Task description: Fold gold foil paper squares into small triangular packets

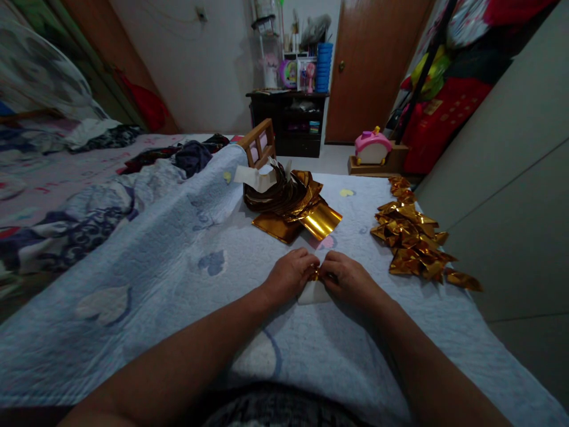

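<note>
Between my two hands lies a sheet of gold foil paper [315, 293], its pale back facing up and a bit of gold showing at its far edge. My left hand [291, 273] pinches that edge on the left, fingers closed. From the right, my right hand [344, 274] grips the same edge, its fingers curled in. The fingertips partly hide the fold. Just beyond my hands rests a fanned stack of gold foil paper [288, 201], some sheets with white backs turned up. Over to the right is a heap of folded gold foil pieces [411, 237].
A blue quilt [213, 308] with heart patterns covers the surface under everything. Clothes and bedding [106, 196] are heaped on the left. Farther off stand a dark cabinet [287, 127], a wooden door [364, 71] and a pink toy case [372, 147]. A pale panel [502, 196] borders the right side.
</note>
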Action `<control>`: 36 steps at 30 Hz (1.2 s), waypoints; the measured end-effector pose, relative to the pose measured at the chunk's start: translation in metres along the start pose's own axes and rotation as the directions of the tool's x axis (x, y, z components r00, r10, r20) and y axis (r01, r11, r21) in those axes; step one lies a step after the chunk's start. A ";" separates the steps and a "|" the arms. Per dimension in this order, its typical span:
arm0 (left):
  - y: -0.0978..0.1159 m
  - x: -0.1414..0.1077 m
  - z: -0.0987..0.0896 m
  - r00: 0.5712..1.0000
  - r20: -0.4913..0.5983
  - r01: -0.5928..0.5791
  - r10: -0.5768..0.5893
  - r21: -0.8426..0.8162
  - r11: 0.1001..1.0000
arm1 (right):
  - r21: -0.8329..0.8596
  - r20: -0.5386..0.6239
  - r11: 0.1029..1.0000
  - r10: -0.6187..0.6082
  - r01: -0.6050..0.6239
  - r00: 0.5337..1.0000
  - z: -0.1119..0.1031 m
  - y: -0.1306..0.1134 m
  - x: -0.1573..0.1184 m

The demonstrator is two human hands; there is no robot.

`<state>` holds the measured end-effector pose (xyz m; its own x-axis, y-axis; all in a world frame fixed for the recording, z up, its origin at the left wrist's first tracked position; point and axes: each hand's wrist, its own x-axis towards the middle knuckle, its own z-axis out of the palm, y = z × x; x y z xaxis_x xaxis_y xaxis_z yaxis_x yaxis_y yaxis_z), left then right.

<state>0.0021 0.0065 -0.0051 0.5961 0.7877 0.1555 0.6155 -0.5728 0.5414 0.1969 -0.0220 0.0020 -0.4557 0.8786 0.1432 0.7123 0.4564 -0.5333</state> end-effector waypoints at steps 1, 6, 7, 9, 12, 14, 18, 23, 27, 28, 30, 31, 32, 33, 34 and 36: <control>0.000 0.000 0.000 1.000 0.004 -0.007 0.007 0.005 1.000 | -0.004 -0.001 1.000 -0.003 0.003 1.000 0.000 0.000 0.000; 0.000 0.000 0.001 1.000 0.014 -0.025 0.024 0.024 0.999 | -0.035 0.006 0.999 -0.020 0.020 1.000 0.002 -0.001 0.001; 0.000 0.000 0.001 1.000 0.012 -0.026 0.025 0.023 0.999 | -0.035 0.007 0.999 -0.022 0.023 1.000 0.003 -0.001 0.001; -0.001 0.000 0.001 1.000 0.012 -0.027 0.027 0.020 0.999 | -0.034 0.010 0.999 -0.030 0.030 1.000 0.003 -0.002 0.001; -0.001 0.000 0.002 1.000 0.013 -0.017 0.017 0.011 1.000 | -0.035 0.016 0.999 -0.030 0.031 0.999 0.002 -0.004 0.000; -0.002 0.001 0.002 1.000 0.011 -0.010 0.010 0.006 1.000 | -0.036 0.017 0.999 -0.016 0.016 1.000 0.001 -0.006 0.000; -0.002 0.000 0.002 1.000 0.019 -0.019 0.019 0.036 0.999 | -0.019 0.016 1.000 0.004 -0.003 1.000 -0.002 -0.008 -0.001; 0.000 -0.002 0.002 0.998 0.019 -0.061 0.059 0.099 0.993 | 0.032 0.069 0.999 -0.016 0.014 0.998 -0.010 -0.001 -0.001; 0.001 -0.003 0.003 0.992 0.047 -0.121 0.115 0.180 0.976 | 0.027 0.121 0.999 -0.027 0.024 0.992 -0.016 0.003 -0.002; 0.002 -0.004 0.003 0.990 0.058 -0.138 0.129 0.201 0.970 | 0.027 0.123 0.999 -0.031 0.027 0.992 -0.017 0.003 -0.002; 0.004 -0.005 0.003 0.984 0.081 -0.171 0.156 0.251 0.953 | 0.032 0.125 0.999 -0.041 0.037 0.991 -0.020 0.003 -0.002; 0.005 -0.005 0.002 0.981 0.095 -0.189 0.169 0.281 0.941 | 0.040 0.127 0.998 -0.049 0.044 0.991 -0.021 0.002 -0.002; 0.007 -0.006 0.002 0.978 0.108 -0.206 0.181 0.310 0.928 | 0.053 0.133 0.997 -0.058 0.051 0.989 -0.022 0.002 -0.002; 0.008 -0.006 0.001 0.974 0.119 -0.221 0.192 0.337 0.915 | 0.071 0.136 0.996 -0.063 0.054 0.989 -0.024 0.002 -0.002; 0.009 -0.006 0.001 0.971 0.128 -0.237 0.204 0.360 0.902 | 0.091 0.135 0.994 -0.066 0.054 0.989 -0.025 0.002 -0.002; 0.010 -0.006 0.001 0.965 0.139 -0.261 0.223 0.396 0.880 | 0.129 0.125 0.991 -0.058 0.042 0.990 -0.027 0.002 -0.003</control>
<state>0.0049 -0.0037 -0.0014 0.7843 0.6004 0.1561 0.5905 -0.7997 0.1088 0.2138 -0.0196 0.0227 -0.5595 0.8260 0.0684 0.6180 0.4708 -0.6296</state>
